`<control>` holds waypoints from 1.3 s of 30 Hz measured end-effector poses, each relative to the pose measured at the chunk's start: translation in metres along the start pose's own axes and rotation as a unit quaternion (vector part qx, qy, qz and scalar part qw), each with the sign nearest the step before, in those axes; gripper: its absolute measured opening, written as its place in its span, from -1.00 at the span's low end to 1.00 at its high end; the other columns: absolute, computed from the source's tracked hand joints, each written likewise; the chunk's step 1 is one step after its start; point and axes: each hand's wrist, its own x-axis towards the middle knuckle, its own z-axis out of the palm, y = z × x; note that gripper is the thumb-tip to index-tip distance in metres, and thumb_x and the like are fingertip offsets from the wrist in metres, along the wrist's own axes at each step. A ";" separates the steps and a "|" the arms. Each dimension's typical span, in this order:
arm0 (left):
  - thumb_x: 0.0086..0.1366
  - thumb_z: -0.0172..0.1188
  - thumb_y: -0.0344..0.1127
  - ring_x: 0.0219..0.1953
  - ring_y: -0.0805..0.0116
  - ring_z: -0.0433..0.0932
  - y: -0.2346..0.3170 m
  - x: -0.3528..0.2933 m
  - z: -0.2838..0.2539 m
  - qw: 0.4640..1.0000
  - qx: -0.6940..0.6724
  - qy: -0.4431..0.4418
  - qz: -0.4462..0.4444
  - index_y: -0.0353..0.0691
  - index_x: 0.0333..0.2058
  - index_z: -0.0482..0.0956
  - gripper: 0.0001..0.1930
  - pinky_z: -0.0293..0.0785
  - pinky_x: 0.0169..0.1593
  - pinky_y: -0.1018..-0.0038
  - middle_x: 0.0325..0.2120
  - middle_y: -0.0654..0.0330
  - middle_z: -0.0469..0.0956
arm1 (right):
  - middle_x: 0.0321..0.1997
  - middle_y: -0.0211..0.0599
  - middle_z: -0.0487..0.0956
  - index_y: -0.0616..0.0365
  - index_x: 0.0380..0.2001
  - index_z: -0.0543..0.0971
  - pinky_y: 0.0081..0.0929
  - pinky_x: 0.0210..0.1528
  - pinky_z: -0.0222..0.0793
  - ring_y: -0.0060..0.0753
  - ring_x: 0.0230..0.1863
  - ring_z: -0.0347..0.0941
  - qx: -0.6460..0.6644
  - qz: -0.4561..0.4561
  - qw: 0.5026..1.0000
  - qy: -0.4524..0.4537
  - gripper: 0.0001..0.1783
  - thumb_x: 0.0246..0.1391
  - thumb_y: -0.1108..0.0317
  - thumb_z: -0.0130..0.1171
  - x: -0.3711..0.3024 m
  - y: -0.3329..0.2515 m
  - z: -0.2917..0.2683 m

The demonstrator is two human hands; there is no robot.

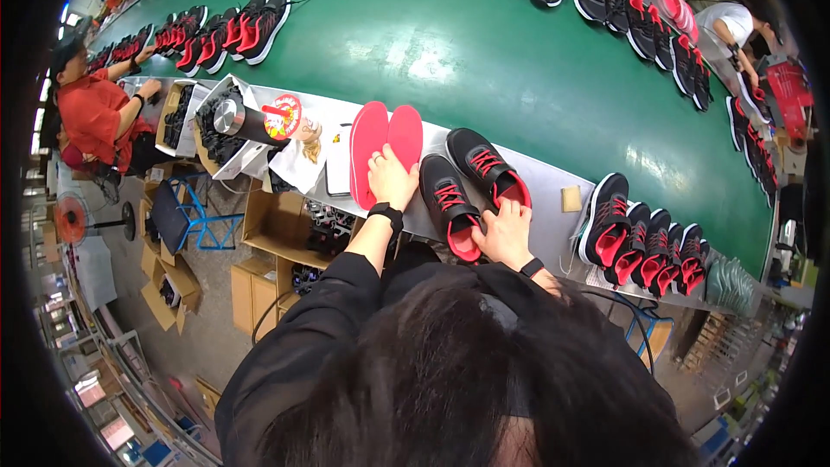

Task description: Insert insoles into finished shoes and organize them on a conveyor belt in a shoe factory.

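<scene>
Two red insoles (370, 134) lie side by side at the table edge in front of me. My left hand (391, 180) is on them, its fingers over the right insole (405, 128) and the thumb by that insole's outer edge. To their right stands a pair of black sneakers with red laces and red lining, toes pointing away. My right hand (507, 232) is closed at the heel of the right sneaker (478, 156), fingers at its collar opening. Its thumb side is close to the heel of the left sneaker (443, 192).
Along the green belt (372, 35) stand rows of similar sneakers (605, 216). A tumbler (246, 121), a lidded cup (282, 115) and a box of black pieces (216, 134) are at left. A yellowish block (571, 199) lies right. A co-worker in red (95, 117) works at far left.
</scene>
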 end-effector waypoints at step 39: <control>0.03 0.34 -0.12 0.19 -0.08 0.20 0.069 0.017 -0.070 0.907 -0.290 -0.039 0.302 -0.24 0.03 0.43 -0.41 0.15 0.24 0.13 -0.01 -0.13 0.41 | -0.14 -0.37 0.60 0.11 -0.01 0.47 -0.30 -0.03 0.43 -0.37 -0.13 0.54 0.797 0.168 0.505 0.285 -0.69 0.25 0.22 0.09 0.152 0.137 -0.144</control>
